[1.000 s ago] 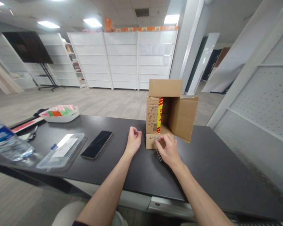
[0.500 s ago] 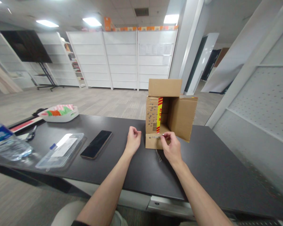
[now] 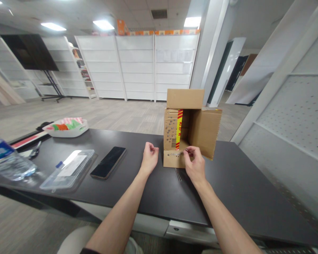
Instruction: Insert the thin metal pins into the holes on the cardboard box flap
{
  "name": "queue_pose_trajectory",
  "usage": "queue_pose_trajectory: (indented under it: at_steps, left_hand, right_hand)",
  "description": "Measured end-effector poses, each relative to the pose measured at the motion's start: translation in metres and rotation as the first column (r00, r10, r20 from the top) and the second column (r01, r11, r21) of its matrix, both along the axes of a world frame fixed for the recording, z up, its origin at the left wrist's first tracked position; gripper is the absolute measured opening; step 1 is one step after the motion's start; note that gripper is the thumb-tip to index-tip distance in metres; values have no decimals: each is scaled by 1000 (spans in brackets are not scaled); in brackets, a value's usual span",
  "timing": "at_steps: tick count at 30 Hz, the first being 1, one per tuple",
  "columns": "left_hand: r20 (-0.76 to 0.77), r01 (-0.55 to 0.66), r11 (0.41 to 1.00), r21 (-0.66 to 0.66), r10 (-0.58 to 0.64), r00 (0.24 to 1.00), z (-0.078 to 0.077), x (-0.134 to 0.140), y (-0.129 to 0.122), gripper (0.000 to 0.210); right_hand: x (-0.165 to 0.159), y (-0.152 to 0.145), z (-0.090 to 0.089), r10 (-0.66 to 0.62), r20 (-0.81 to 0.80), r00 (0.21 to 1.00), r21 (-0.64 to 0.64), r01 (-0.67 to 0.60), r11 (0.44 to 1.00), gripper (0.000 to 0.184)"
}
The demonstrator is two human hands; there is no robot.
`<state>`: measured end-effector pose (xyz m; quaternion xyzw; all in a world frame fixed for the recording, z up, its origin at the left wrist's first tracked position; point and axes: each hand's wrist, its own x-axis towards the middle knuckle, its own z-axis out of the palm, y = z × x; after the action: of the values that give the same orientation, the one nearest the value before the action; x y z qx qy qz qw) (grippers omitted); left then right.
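Note:
An open cardboard box [image 3: 172,128] stands on its side on the dark table, its opening facing me. Small round grey pieces dot its left flap, and a row of small shiny pieces [image 3: 175,154] runs along the lower flap [image 3: 172,162]. At the right end of that row, my right hand [image 3: 195,164] is closed in a pinch; whatever lies between the fingertips is too small to name. My left hand [image 3: 149,158] rests left of the box with curled fingers, their contents hidden. Thin metal rods [image 3: 178,174] lie below the flap.
Left of my hands are a black phone [image 3: 108,162], a clear plastic case [image 3: 69,169], a water bottle [image 3: 9,160] and a white basket [image 3: 66,130] holding colourful packets. A white perforated panel [image 3: 294,116] rises along the right side.
My right hand has shifted slightly right along the lower flap, and more of the row of shiny pieces shows. My left hand has stayed in place.

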<state>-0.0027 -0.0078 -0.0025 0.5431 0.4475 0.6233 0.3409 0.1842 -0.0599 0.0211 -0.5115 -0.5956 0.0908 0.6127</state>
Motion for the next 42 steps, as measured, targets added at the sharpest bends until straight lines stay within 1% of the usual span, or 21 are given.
queue_pose_trajectory:
  at_steps: [11, 19, 29, 42]
  left_hand:
    - [-5, 2, 1000, -5, -2, 1000, 0, 0, 0, 21]
    - [-18, 3, 1000, 23, -2, 1000, -4, -1, 2, 20]
    - [-28, -10, 1000, 7, 10, 1000, -3, -1, 1, 21]
    - [-12, -2, 1000, 11, 2, 1000, -1, 0, 1, 20]
  right_hand:
    - [1, 0, 0, 13, 32, 999, -9, -13, 1000, 14]
    - [3, 2, -4, 34, 67, 997, -11, -34, 999, 13]
    - [4, 0, 1, 59, 181, 982, 49, -68, 996, 16]
    - [5, 3, -5, 52, 199, 979, -45, -44, 998, 18]
